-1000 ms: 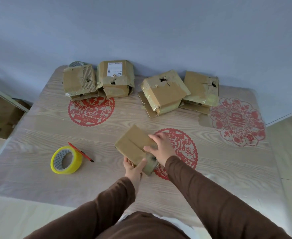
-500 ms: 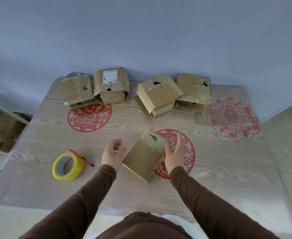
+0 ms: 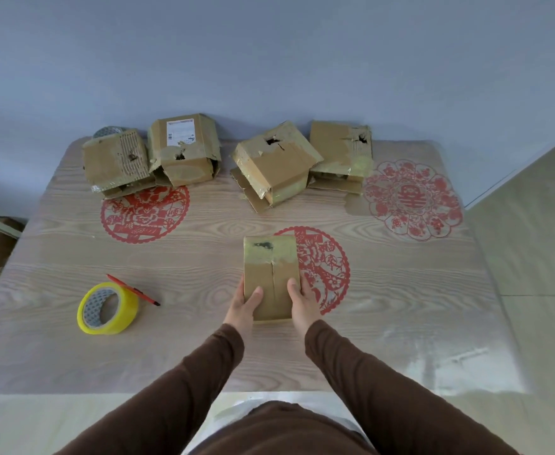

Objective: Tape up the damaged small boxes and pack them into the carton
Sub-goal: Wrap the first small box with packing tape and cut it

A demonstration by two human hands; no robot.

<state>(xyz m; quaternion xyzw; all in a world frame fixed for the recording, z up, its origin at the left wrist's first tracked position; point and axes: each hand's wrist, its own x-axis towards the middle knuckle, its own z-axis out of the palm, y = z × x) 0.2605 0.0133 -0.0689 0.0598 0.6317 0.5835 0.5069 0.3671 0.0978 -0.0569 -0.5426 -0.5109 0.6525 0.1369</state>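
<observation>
Cardboard, worn and partly taped, the small box (image 3: 272, 278) now lies flat and square to the person on the counter (image 3: 203, 257), where half a second ago it stood tilted between parted hands. Left hand (image 3: 244, 303) and right hand (image 3: 302, 302) grip its near end from either side, thumbs pressed on top, fingers curled round the box edges. A dark hole near its far end sits under glossy tape, and the centre seam looks unsealed, so I judge more taping is due. Yellow tape roll (image 3: 108, 308) and a red pen (image 3: 134, 289) wait to the left; four damaged boxes (image 3: 276, 162) line the far edge. No carton is clearly in view
</observation>
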